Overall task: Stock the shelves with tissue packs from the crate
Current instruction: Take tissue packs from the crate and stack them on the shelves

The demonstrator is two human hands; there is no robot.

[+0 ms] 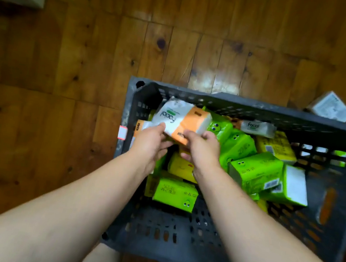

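Wooden floor (86, 74) below, dark crate (259, 108) on it, heaped with green tissue packs (255, 171). Over the crate's far-left corner sat the orange-and-white tissue pack (182, 119), with left hand (151, 141) and right hand (202, 150) each in a curled grip on its near edge. Pickup step, seemingly. Next: lift clear and turn toward the shelves.

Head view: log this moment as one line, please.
step: pick | left hand: grips orange-and-white pack | right hand: grips it too | pack: over crate | crate: green packs inside
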